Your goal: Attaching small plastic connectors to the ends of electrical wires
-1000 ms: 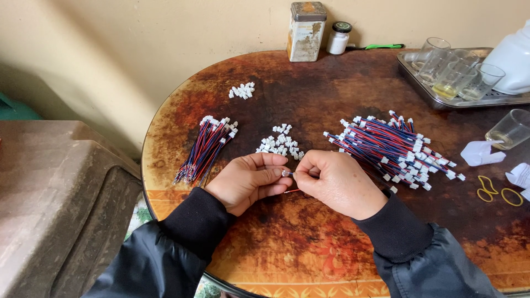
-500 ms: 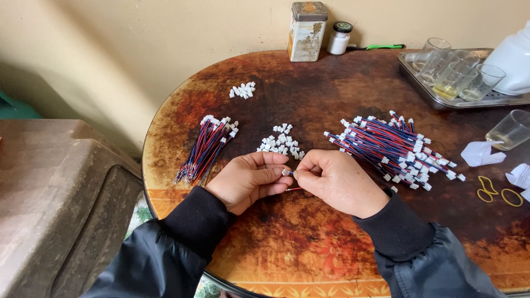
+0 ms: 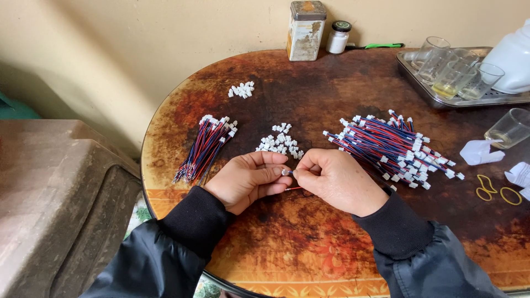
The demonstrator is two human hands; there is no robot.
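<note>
While your two hands meet near the front edge of the bench (image 3: 331, 72), they hold one small piece between them. Your left hand (image 3: 248, 179) lies palm up, the fingers curled, and its thumb and forefinger pinch a white plug (image 3: 286, 172). Your right hand (image 3: 337, 179) is knuckles up and closed on the same place from the other side; its fingertips touch the plug. A short red wire (image 3: 294, 189) comes out under the hands, just beside the left fingers. I cannot tell if this wire is already joined to the plug.

Just behind your hands lies a small heap of white plugs (image 3: 280, 142). A second, smaller heap (image 3: 242, 89) is further back, well apart from the first. To the left of your left hand lies a neat bundle (image 3: 205, 146) of red and blue wires, the white ends pointing away from you. To the right, near your right hand, is a bigger, looser pile (image 3: 395, 146) of the same wires.

At the back edge stand a rusty tin (image 3: 306, 30) and a small white bottle (image 3: 338, 37) beside it. A metal tray (image 3: 436, 99) with glasses (image 3: 452, 74) is at the far right, and one more glass (image 3: 510, 128) stands on the bench near it. Yellow rubber bands (image 3: 499, 190) lie at the right edge, near some scraps of white paper (image 3: 480, 152).
</note>
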